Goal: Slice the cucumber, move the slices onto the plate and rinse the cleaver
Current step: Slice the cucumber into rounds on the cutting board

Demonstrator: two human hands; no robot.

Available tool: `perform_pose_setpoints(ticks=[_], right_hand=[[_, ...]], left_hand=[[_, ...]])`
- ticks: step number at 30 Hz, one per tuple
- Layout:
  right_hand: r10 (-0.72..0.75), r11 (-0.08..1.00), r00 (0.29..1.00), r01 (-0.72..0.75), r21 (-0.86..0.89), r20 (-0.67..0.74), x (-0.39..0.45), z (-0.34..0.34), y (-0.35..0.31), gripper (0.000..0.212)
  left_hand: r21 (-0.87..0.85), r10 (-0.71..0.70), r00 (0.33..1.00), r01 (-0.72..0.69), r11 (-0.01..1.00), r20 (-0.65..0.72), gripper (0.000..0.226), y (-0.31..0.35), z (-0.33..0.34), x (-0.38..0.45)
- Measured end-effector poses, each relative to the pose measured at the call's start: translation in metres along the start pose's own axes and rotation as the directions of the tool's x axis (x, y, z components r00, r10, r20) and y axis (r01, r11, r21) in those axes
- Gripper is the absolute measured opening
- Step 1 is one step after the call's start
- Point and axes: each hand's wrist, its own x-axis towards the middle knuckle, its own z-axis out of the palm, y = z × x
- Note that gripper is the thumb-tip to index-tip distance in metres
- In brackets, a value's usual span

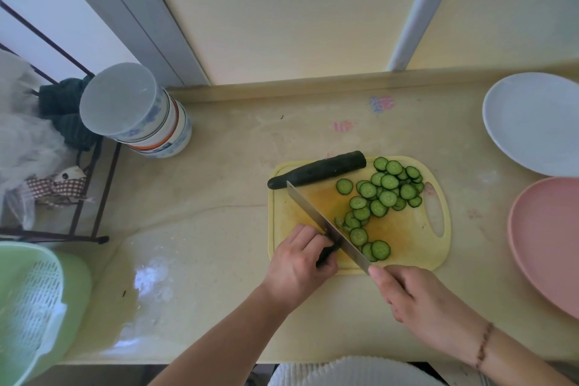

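Observation:
A yellow cutting board (407,247) lies on the counter. Along its far left edge rests a dark green cucumber half (319,169). Several cucumber slices (380,194) are spread across the board's middle and far right. My left hand (297,263) grips a short dark cucumber end (327,252) at the board's near left. My right hand (419,301) holds the cleaver (326,226) by its handle, which the hand hides. The blade runs diagonally, edge down against the cucumber end. A white plate (532,122) sits at the far right.
A pink plate (545,238) lies right of the board. A stack of bowls (141,116) stands at the back left beside a dark wire rack (78,197). A green colander basin (34,304) sits at the near left. The wall runs behind the counter.

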Motion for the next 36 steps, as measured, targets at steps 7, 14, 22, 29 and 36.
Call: perform_pose_setpoints(ticks=[7,14,22,29,36], right_hand=[[-0.011,0.999,1.0,0.011,-0.05,0.002,0.017,0.012,0.004,0.062],[-0.012,0.998,1.0,0.012,-0.067,-0.009,0.028,0.009,0.014,0.06],[-0.003,1.0,1.0,0.003,-0.028,-0.028,0.023,-0.006,0.026,0.058],[-0.059,0.997,0.996,0.055,-0.061,-0.069,0.024,-0.025,0.039,0.061],[-0.16,0.965,0.987,0.154,-0.214,-0.012,0.01,-0.058,0.051,0.056]], left_hand=[[-0.001,-0.007,1.0,0.007,1.0,-0.004,0.007,-0.002,0.004,-0.002],[0.011,0.002,1.0,-0.002,1.0,0.007,0.01,-0.001,0.002,-0.005],[0.069,-0.054,0.998,0.053,0.996,0.023,0.013,0.005,0.0,-0.013],[0.107,-0.1,0.994,0.095,0.99,0.044,0.016,0.01,-0.002,-0.014],[0.09,-0.103,0.991,0.095,0.991,0.081,0.022,0.01,-0.003,-0.016]])
